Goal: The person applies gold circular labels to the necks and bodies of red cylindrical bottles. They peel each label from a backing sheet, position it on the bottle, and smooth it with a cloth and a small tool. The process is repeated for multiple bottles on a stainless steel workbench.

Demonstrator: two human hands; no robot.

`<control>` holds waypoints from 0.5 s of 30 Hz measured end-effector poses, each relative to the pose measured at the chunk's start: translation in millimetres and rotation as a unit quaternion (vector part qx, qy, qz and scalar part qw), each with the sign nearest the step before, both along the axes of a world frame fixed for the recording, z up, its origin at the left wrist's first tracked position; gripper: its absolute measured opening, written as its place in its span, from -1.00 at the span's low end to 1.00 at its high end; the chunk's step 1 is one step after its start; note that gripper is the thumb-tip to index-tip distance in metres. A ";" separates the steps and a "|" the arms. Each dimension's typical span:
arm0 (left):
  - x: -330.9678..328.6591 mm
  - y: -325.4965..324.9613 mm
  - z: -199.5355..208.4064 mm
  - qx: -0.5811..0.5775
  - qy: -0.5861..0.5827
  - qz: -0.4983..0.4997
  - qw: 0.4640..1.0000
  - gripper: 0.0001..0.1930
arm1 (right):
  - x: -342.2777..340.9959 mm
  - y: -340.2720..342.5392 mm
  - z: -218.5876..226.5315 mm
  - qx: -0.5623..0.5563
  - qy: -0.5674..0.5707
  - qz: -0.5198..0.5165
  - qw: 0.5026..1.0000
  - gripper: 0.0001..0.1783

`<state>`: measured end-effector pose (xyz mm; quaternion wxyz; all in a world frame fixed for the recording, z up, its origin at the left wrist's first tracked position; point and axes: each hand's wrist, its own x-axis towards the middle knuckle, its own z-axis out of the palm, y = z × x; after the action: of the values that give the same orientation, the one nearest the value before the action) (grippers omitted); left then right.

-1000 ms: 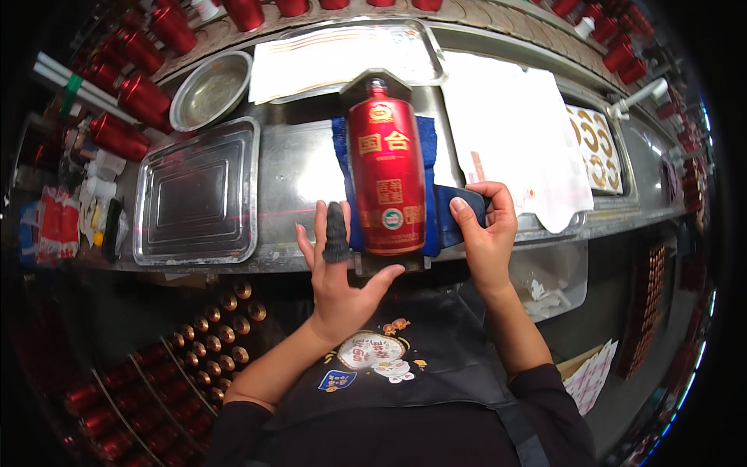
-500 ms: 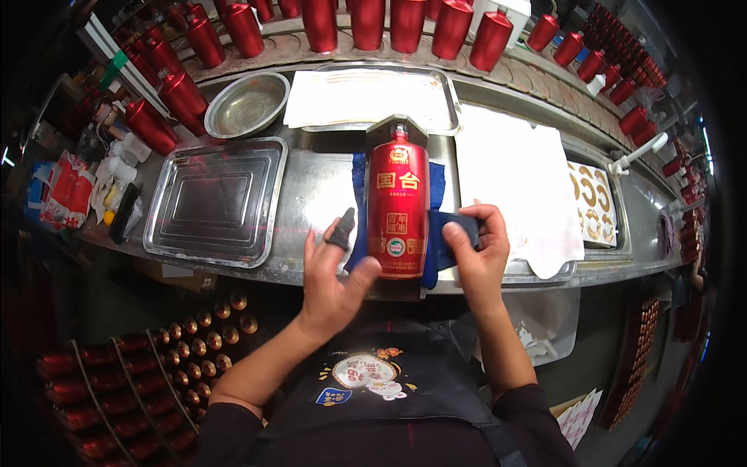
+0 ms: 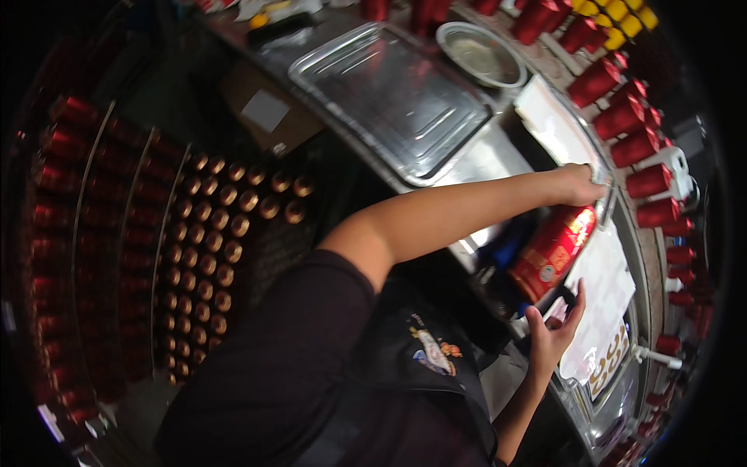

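A shiny red bottle [image 3: 548,257] with gold print lies tilted on the metal bench, above blue cloth [image 3: 498,251]. My left arm reaches across, and my left hand [image 3: 580,184] is closed around the bottle's neck end, hiding it. Below the bottle's base is my right hand [image 3: 551,336], its thumb and fingers spread apart. Something dark shows by its fingers, but blur hides what it is.
A clear-lidded metal tray [image 3: 397,101] and a steel bowl [image 3: 482,54] stand on the bench. White sheets [image 3: 603,296] lie beyond the bottle. Red bottles [image 3: 634,148] line the far side. Several rows of gold-ended bottles [image 3: 206,249] stand low at left.
The view has swung left and tilted. My left hand has moved from beside the bottle's base to its neck. My right hand has come away from the bottle's side, its fingers spread.
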<state>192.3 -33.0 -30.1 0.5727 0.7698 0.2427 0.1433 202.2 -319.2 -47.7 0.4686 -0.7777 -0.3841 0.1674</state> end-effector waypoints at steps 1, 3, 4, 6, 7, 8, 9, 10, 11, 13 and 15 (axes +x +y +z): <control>3.4 -2.3 -2.5 -0.036 -0.025 0.031 0.999 -0.25 | -14.5 15.5 -4.1 0.002 -0.001 0.040 0.999 0.05; 5.2 -6.9 -1.1 -0.066 -0.005 0.066 0.996 -0.20 | -35.1 42.1 -4.9 0.055 -0.075 0.055 0.994 0.09; 2.3 -10.1 1.0 -0.064 -0.021 0.065 0.996 -0.24 | -42.7 44.0 2.0 0.041 -0.048 0.032 0.997 0.11; -15.7 -9.1 5.2 -0.033 -0.041 0.051 0.997 -0.30 | -57.2 39.4 13.8 0.049 -0.047 0.045 0.997 0.07; -30.8 -7.4 9.8 -0.016 -0.031 0.025 0.999 -0.32 | -62.9 34.0 20.7 0.073 -0.036 0.061 0.995 0.08; -51.1 -2.3 13.0 -0.001 -0.052 0.057 0.997 -0.37 | -67.3 28.7 28.7 0.064 -0.038 0.103 0.992 0.12; -78.2 9.0 17.1 -0.034 -0.070 0.072 0.994 -0.38 | -70.9 27.0 36.0 0.081 -0.066 0.173 0.979 0.14; -114.6 28.3 18.5 -0.011 -0.100 0.022 0.995 -0.41 | -75.8 28.8 41.1 0.067 -0.041 0.190 0.979 0.16; -157.7 41.4 21.2 -0.040 -0.146 0.007 0.989 -0.43 | -81.9 34.6 44.5 0.083 -0.028 0.235 0.968 0.17; -259.2 49.5 28.2 -0.003 -0.178 0.031 0.984 -0.54 | -99.8 60.7 41.8 0.067 -0.001 0.321 0.945 0.21; -351.9 37.7 46.7 0.079 -0.168 0.107 0.977 -0.61 | -124.1 93.9 34.3 -0.007 -0.117 0.405 0.907 0.22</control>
<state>-159.6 4.7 16.6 0.5238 0.7473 0.2116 0.3498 78.1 -225.3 -13.4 0.3070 -0.5724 -0.7170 0.2529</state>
